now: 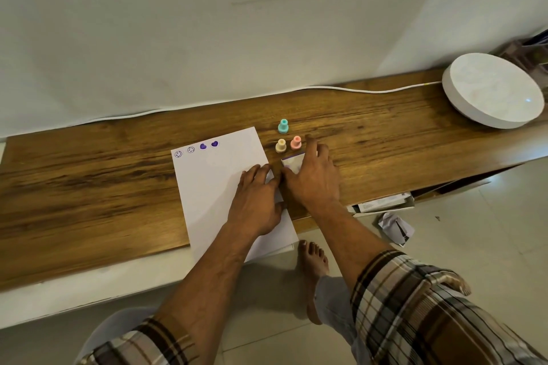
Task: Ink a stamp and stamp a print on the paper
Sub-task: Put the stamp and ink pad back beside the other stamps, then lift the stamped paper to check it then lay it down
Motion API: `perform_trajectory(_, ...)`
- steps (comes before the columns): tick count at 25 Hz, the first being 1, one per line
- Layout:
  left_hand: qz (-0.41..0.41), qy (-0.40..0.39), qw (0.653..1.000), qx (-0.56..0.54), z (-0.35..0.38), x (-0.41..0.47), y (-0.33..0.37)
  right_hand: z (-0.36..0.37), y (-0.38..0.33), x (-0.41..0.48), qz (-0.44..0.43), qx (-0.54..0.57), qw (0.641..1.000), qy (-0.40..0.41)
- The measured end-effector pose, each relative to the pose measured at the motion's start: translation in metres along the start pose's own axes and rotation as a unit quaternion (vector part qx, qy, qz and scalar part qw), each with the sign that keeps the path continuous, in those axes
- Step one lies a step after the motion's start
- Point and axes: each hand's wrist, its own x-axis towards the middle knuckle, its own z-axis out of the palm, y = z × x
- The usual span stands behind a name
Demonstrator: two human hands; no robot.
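**Both hands down by the ink pad, three stamps standing free**

The ink pad [292, 162] sits on the counter [89, 181] just right of the paper [213, 187], mostly covered by the right hand [314, 178], whose fingers are spread flat over it; no grip on anything that I can see. Just behind it stand three small stamps: cream stamp [280, 146], pink stamp [296, 142], and teal stamp [283, 126] a little farther back, all upright and apart from each other. The right forefinger reaches up close beside the pink one.

The left hand [258, 195] lies flat on the paper's right edge, fingers loosely spread, pinning the sheet. The sheet's near corner hangs over the counter's front edge. Along its top edge there are four purple prints [196, 148]: two smiley faces, two hearts. Below them the page is blank.

Bare wood runs wide to the left. Far right, a round white dish [493, 90] sits near the end, and a white cable [341, 88] trails along the back edge.
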Motion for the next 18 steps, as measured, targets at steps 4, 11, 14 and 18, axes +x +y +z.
perform_trajectory(4,-0.009,0.011,1.0,-0.009,-0.004,-0.001,-0.004,-0.004,0.0,-0.002,0.014,0.013,1.0,-0.019)
perform_trajectory(11,-0.187,0.124,0.972,-0.066,-0.04,-0.029,-0.044,-0.006,-0.038,-0.027,-0.089,0.079,0.993,-0.004)
perform_trajectory(14,-0.315,0.102,0.942,-0.044,-0.049,-0.051,-0.061,0.013,-0.058,-0.049,-0.107,0.021,0.99,-0.091)
perform_trajectory(18,-0.33,0.026,0.941,-0.064,-0.043,-0.065,-0.058,0.036,-0.065,-0.065,-0.131,-0.105,0.978,-0.125)
